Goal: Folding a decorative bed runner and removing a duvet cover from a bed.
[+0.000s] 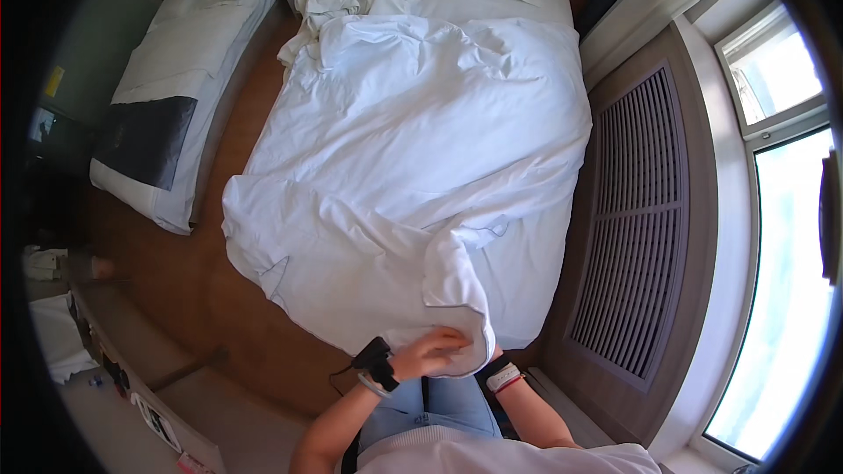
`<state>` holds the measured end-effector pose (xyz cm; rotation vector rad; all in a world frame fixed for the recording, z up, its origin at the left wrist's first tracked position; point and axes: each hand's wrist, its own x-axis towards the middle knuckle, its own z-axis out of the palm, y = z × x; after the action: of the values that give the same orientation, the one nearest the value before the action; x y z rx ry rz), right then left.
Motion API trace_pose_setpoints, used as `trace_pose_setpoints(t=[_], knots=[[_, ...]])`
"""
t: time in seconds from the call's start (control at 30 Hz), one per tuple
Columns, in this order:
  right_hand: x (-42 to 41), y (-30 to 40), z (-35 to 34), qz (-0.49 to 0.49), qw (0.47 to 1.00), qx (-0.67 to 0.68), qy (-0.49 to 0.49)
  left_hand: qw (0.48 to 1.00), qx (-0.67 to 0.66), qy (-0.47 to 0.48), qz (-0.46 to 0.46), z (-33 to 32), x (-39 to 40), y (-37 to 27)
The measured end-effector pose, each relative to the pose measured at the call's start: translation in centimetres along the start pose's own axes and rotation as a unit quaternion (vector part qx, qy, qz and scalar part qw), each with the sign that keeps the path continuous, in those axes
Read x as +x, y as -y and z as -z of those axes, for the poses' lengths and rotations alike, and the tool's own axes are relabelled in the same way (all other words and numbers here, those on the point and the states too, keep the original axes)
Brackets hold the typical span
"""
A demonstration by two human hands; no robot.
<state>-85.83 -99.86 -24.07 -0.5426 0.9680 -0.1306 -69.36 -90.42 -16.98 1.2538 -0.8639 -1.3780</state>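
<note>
A rumpled white duvet (421, 112) with thin dark piping along its edge covers much of the large bed before me. Its near right corner is lifted and folded back at my waist. My left hand (431, 352), with a black strap and device on the wrist, has its fingers bent against the cloth of this corner. Most of my right hand (498, 350) is hidden behind the folded corner, so its fingers cannot be seen. A white band and a dark strap circle the right wrist.
A narrow bed (178, 72) with a dark runner (145, 138) stands at left across a strip of brown floor (191, 283). A slatted grille (629, 224) and windows (790, 276) line the right. A long desk (138, 388) bearing small items lies at lower left.
</note>
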Motion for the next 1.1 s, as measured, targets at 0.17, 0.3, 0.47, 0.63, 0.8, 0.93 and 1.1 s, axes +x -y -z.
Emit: trace_pose_setpoints(t=[0.17,0.3,0.47,0.63,0.8,0.93,1.1], knots=[[-4.1,-0.2,8.7,0.051,0.981,-0.071,-0.171,0.907,-0.098,-0.328,0.247,7.1,-6.6,3.6],[-9.1,-0.3,13.6,0.084,0.936,-0.146,-0.310,0.825,-0.191,-0.393,0.359,10.1,-8.4,9.7],[-16.3,-1.2,14.6,0.129,0.853,-0.232,-0.450,0.703,-0.654,-0.198,0.197,11.7,-6.1,11.6],[-25.0,-3.0,10.4,0.160,0.741,-0.301,-0.578,0.708,-0.624,-0.326,-0.067,17.9,-4.8,9.1],[-34.8,-3.9,3.7,0.181,0.629,-0.351,-0.669,0.668,-0.588,-0.438,-0.128,27.9,-10.0,7.6],[-40.0,-4.2,-0.6,0.187,0.568,-0.377,-0.707,0.646,-0.547,-0.515,-0.135,33.8,-14.0,6.9],[-41.5,-3.5,-3.8,0.174,0.536,-0.399,-0.724,0.659,-0.484,-0.561,-0.130,38.2,-17.4,6.0]])
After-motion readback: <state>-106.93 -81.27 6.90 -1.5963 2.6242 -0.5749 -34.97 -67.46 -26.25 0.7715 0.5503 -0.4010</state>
